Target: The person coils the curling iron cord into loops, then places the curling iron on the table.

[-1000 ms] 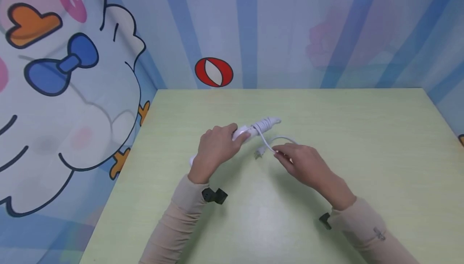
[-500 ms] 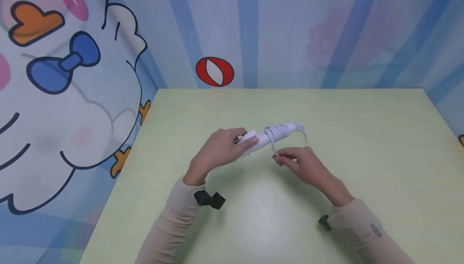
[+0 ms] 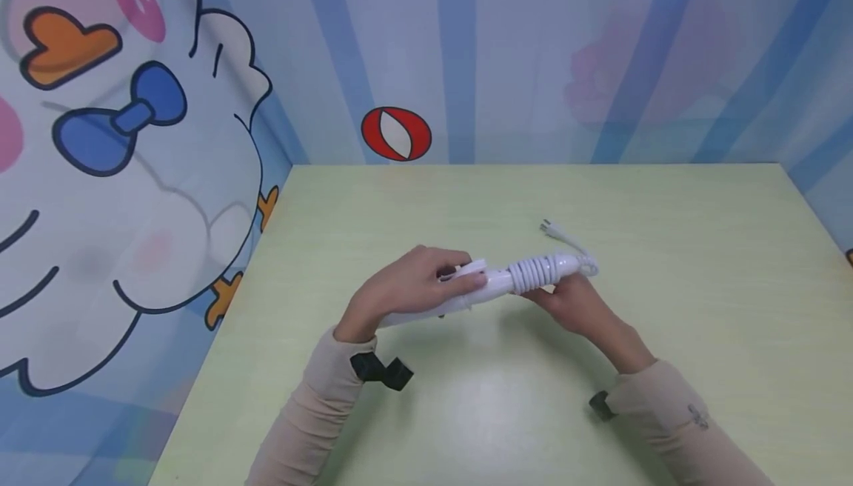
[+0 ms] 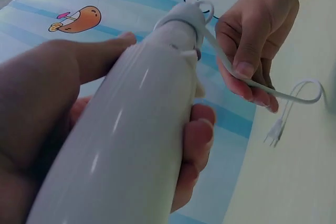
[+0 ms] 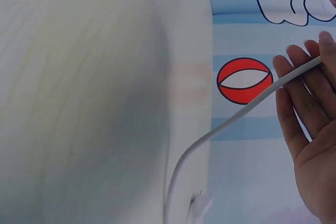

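Observation:
My left hand [image 3: 413, 286] grips a white wand-shaped electric appliance [image 3: 496, 286], held tilted above the table with its far end pointing right. Several coils of white cord [image 3: 533, 273] wrap round that end. My right hand [image 3: 580, 308] is just under the coils, its fingertips partly hidden in the head view. In the left wrist view the right hand [image 4: 257, 35] pinches the cord [image 4: 294, 98] between thumb and fingers. A two-pronged plug [image 4: 273, 132] dangles at the cord's loose end. From the right wrist, the cord [image 5: 220, 127] runs across the fingers of the right hand [image 5: 320, 145].
The pale yellow-green table [image 3: 700, 323] lies below both hands. Behind it stands a blue striped wall [image 3: 520, 56] with a red and white ball print [image 3: 396, 134]. A large cartoon bird [image 3: 166, 249] covers the left wall.
The appliance has shifted right and toward the person, its coils now evenly spread. The right hand has moved from in front of the appliance to under it. The plug now sticks out beyond it.

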Motion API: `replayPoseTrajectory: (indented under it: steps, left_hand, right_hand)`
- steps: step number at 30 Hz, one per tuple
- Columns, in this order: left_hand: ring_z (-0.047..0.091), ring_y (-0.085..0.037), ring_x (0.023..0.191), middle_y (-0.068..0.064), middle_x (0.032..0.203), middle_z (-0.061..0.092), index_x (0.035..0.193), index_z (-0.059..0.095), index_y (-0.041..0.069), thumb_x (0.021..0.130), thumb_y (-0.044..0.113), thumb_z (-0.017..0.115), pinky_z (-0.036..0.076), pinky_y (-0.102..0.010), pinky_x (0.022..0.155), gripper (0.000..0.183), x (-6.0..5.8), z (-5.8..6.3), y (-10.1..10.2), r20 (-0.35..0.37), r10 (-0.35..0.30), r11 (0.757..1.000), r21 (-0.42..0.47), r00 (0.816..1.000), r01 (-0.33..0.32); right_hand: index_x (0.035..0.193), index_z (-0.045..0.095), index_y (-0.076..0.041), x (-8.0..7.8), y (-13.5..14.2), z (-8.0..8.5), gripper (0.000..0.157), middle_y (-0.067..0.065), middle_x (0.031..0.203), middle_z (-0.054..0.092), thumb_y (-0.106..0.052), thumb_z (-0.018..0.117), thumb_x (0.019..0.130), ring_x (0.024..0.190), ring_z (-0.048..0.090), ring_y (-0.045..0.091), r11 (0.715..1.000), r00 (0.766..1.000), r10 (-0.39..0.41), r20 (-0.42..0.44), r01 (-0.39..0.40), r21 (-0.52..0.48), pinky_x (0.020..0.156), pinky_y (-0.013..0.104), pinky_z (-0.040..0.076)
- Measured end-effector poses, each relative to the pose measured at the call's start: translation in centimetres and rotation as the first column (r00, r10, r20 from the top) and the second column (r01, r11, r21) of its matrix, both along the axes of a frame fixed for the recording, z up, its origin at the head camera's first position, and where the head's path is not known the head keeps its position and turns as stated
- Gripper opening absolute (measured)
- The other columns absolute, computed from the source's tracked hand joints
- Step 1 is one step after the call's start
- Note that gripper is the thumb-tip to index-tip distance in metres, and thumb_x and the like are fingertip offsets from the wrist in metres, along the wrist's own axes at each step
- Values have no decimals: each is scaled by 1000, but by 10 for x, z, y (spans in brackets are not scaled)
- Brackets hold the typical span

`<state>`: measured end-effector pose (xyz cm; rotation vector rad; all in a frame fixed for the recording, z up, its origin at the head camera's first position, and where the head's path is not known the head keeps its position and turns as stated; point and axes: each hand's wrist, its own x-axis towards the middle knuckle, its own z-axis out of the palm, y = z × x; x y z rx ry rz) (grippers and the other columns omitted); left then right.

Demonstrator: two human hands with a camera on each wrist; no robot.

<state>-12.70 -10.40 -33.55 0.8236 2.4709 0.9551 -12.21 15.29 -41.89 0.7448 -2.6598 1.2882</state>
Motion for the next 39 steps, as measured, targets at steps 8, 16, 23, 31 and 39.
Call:
replayPoseTrajectory:
  steps: [8,16,23,31,39]
  left_hand:
    - [59,-10,70,5,78,60,92,60,22,95,41,55,50,-27,64,20,2,5,-2,5,-156,988,13,988,156]
    - [58,-8,68,8,78,60,91,60,24,95,41,55,49,-25,63,19,2,11,0,-3,-284,959,11,959,285]
    - [57,-6,68,10,76,59,89,60,24,95,42,55,48,-24,64,19,0,12,2,-12,-310,951,-25,951,309]
    - [55,-6,67,8,75,58,87,58,23,94,44,55,45,-22,63,22,0,10,8,9,-314,944,-102,949,314]
    - [47,-4,57,8,65,51,82,55,21,93,48,55,38,-21,58,29,1,9,13,-19,-287,940,-196,958,278]
  right_hand:
    - [104,68,-7,4,-3,18,32,6,100,72,8,71,75,90,69,24,982,933,184,-308,-162,94,76,39,55]
    - [106,68,-4,-5,1,32,29,7,100,71,5,68,78,86,65,17,949,862,300,-409,-313,37,74,26,49]
    - [107,70,-10,-15,9,36,29,1,103,72,-2,73,79,93,67,17,959,880,278,-386,-230,166,77,36,51]
    - [103,73,-11,-21,15,40,30,1,99,73,-5,78,74,90,68,18,955,864,269,-426,-183,232,78,37,53]
    - [100,74,-11,-24,17,47,25,0,96,74,-9,77,76,87,69,16,945,852,274,-447,-154,287,78,37,53]
